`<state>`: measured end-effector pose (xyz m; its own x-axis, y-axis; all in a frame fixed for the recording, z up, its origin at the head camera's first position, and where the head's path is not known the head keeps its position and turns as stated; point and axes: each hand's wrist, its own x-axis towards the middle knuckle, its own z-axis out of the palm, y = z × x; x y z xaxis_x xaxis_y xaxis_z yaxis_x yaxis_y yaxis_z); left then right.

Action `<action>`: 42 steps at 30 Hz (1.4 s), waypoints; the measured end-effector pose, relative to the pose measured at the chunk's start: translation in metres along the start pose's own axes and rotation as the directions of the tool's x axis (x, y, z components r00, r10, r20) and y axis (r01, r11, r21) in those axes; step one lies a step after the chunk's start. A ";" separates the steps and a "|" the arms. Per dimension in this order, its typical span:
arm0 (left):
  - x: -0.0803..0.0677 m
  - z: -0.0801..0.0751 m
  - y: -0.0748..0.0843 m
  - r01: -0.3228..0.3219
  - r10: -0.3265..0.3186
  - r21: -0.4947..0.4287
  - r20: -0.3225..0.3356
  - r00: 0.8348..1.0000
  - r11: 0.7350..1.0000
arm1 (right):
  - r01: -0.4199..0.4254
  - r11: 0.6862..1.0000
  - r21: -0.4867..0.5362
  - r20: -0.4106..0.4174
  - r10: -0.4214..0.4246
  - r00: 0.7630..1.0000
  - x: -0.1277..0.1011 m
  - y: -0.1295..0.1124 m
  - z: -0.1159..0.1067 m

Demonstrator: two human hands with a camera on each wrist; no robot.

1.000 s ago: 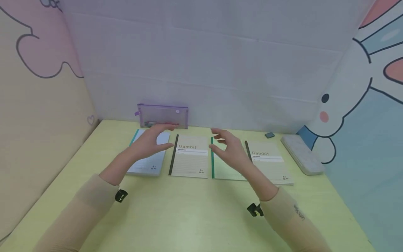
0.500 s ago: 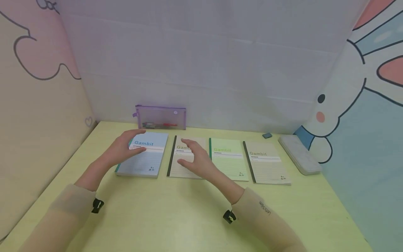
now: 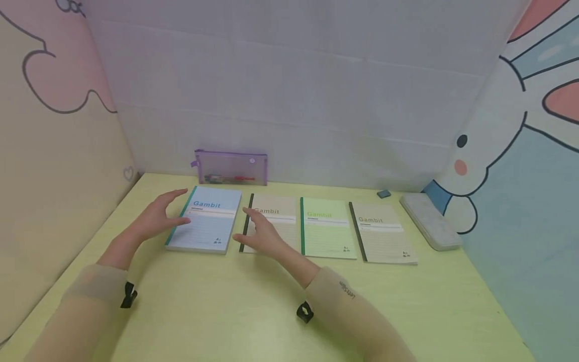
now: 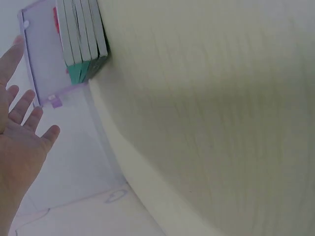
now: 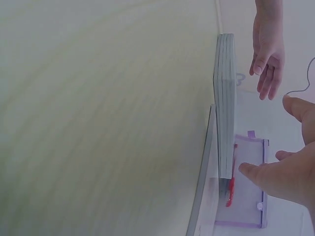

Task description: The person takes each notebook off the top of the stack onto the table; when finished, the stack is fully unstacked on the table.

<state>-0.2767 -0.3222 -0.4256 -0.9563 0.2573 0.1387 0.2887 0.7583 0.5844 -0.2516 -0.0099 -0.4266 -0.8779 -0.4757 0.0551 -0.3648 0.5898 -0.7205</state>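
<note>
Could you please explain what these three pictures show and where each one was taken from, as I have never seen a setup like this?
There is no machine here: a person works with two bare hands and wears three cameras. The wide picture comes from the head camera, looking down at a yellow-green table. The other two come from cameras strapped to each wrist, so they look sideways along the tabletop.

On the table lie four notebooks in a row: a blue notebook, a beige one, a green one and another beige one. Behind them a purple pencil pouch stands against the wall; a grey case lies at the right.

The left hand and right hand are open on either side of the blue notebook, holding nothing.
</note>
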 end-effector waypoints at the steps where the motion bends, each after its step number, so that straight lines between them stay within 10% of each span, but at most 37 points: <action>1: 0.000 0.000 -0.003 0.010 -0.010 -0.003 0.007 1.000 1.000 | -0.011 1.000 -0.003 0.001 0.011 1.000 0.003 0.001 0.003; 12: 0.006 0.003 -0.028 0.126 -0.126 0.008 0.140 0.982 0.992 | -0.022 0.998 -0.050 0.007 0.023 1.000 0.030 0.013 0.032; 42: 0.007 0.009 -0.030 0.051 -0.044 -0.054 0.129 0.991 0.997 | -0.040 0.974 -0.224 0.063 0.055 0.996 0.039 0.000 0.038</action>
<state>-0.2918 -0.3378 -0.4490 -0.9542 0.2991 0.0088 0.2369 0.7371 0.6329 -0.2740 -0.0534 -0.4507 -0.8753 -0.4827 -0.0285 -0.3900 0.7396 -0.5486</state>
